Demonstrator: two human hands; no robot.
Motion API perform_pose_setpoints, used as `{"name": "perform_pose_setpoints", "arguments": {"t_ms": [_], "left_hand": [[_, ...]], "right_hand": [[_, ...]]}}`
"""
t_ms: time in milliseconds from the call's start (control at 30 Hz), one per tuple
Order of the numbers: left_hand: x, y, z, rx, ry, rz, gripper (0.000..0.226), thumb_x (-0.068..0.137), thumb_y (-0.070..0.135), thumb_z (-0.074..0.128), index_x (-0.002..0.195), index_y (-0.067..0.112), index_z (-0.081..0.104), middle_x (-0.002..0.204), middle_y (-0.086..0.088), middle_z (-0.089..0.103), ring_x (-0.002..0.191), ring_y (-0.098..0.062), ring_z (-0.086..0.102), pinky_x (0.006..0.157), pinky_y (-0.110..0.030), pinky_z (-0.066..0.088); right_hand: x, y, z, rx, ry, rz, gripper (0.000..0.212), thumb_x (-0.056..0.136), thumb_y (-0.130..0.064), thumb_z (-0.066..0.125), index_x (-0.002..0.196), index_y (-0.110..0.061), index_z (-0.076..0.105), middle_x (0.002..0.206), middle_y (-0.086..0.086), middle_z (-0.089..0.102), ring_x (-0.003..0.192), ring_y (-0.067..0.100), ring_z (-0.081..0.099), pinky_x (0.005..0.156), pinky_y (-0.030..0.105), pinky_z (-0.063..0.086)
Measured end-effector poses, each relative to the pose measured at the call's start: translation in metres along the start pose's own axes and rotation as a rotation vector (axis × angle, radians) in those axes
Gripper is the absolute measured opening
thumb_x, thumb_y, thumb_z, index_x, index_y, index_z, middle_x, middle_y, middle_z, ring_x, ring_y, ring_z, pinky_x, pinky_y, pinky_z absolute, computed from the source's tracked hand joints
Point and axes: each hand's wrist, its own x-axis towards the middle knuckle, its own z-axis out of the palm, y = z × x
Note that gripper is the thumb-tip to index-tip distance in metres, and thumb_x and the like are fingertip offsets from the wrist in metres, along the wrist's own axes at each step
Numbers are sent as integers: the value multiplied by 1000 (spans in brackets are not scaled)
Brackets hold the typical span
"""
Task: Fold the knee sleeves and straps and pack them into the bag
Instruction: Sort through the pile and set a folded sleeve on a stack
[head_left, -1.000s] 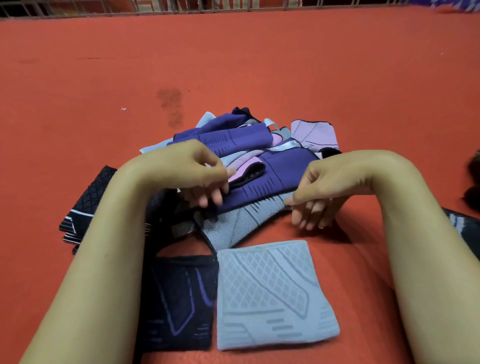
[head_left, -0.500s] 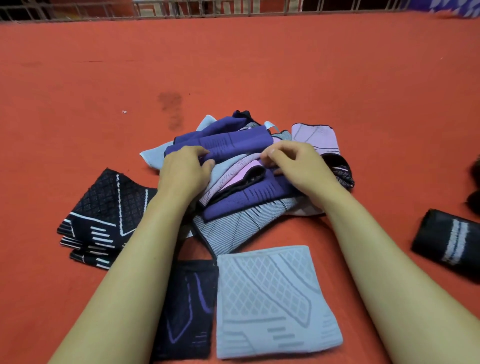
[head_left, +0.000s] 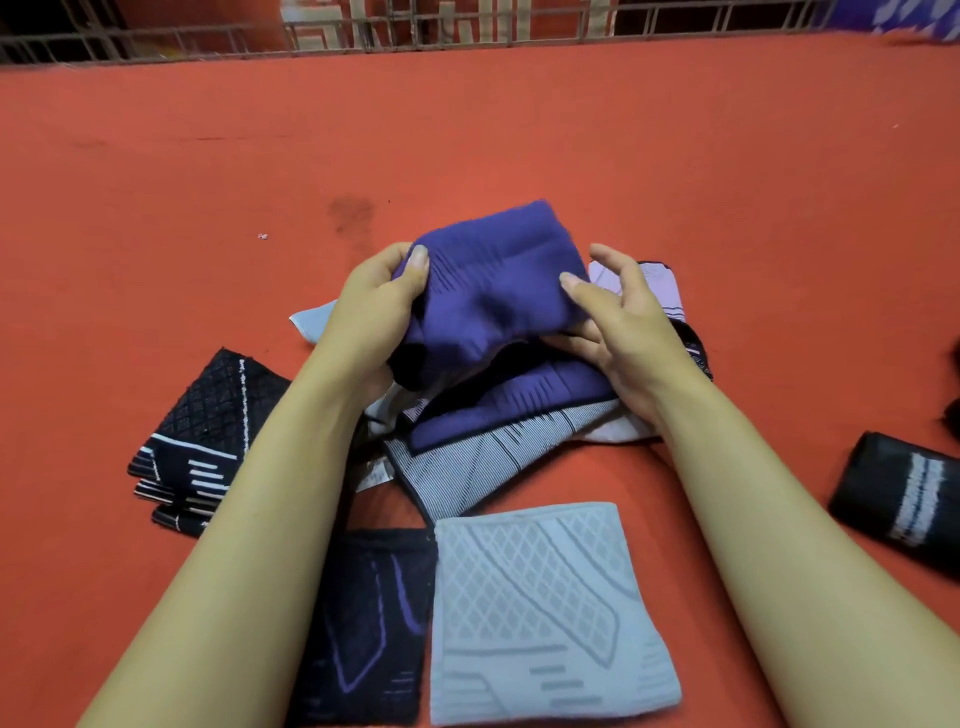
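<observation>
Red-orange carpeted floor (head_left: 675, 156) w/ a metal railing (head_left: 467, 31) along the far edge; all the work sits on that floor, so places below are given rel. to the loose pile of unfolded knit sleeves (head_left: 498, 436) in the middle. Held just above the pile's far side is a dark purple ribbed knit knee sleeve (head_left: 493, 291): left hand (head_left: 374, 317) has its grip closed on the sleeve's left edge, thumb on top; right hand (head_left: 623, 317) pinches the right edge w/ thumb and lower fingers, upper fingers spread loose. Near side of the pile, touching each other: a folded light grey square sleeve w/ diamond pattern (head_left: 540, 613) and, to its left, a folded navy sleeve w/ purple lines (head_left: 363, 623). Left of the pile, a stack of black sleeves w/ white stripes (head_left: 202, 431). Well right of the pile, a black rolled piece w/ a white band (head_left: 909, 493), maybe a strap, can't tell. Pink sleeve (head_left: 660, 286) peeks out behind the right hand. No bag in view. Step in hand, prob.: taking the next sleeve off the pile to fold it; folding is only partly done, packing not begun. Next move prob. calls for flattening the purple sleeve, matching its edges, folding it in half and setting it by the folded ones.
</observation>
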Motion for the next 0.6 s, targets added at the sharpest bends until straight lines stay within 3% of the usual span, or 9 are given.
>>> {"name": "perform_pose_setpoints", "arguments": {"t_ms": [67,167,267,333,400,433,500,600], "left_hand": [[0,-4,2,-102,33,-88,33,110,33,50,116,5,66,103,-14,68,93,-24,62,84,-41,50],[4,-11,-2,110,147,-80,20,107,39,57,108,20,63,98,0,68,89,-16,62,83,-35,49],[3,-3,-10,505,208,140,23,101,35,65,115,26,49,104,8,62,94,-9,58,90,-31,46],[-6,12,-11,742,288,382,21,100,32,64,113,22,52,106,8,58,91,-3,50,93,-32,44],[-20,29,-2,732,288,481,11,102,32,60,100,21,59,91,12,62,75,1,52,79,-25,46],[-29,32,6,646,226,445,18,104,36,59,95,21,60,84,12,65,69,0,55,71,-23,46],[-52,32,29,352,50,210,33,103,52,57,96,19,59,82,6,70,66,-11,65,61,-30,53],[-82,19,43,-5,-83,-133,46,92,60,56,109,17,59,102,-6,77,84,-23,78,66,-48,65]], "right_hand": [[0,-4,2,94,3,75,39,105,-28,60,140,-15,52,116,5,74,96,18,74,78,31,61],[0,-10,2,235,27,145,26,107,-32,54,102,-11,68,90,0,78,88,15,75,77,29,61],[1,-11,2,354,53,152,20,107,-22,56,94,-11,68,85,2,77,82,15,75,75,29,62],[-1,-12,4,388,63,142,20,107,-19,56,93,-10,68,84,4,76,82,17,74,77,31,63],[-4,-17,8,362,34,83,24,108,-19,53,93,-10,69,85,3,76,84,18,73,82,33,63],[-8,-22,11,303,9,28,26,109,-19,50,95,-10,70,87,3,76,86,18,72,84,33,62],[-15,-28,14,-11,-19,-135,29,111,-19,45,105,-12,73,92,1,77,91,15,73,88,35,61],[-42,-27,21,-562,-93,-239,25,110,-29,46,129,-23,62,89,-5,79,93,4,72,92,33,57]]}}
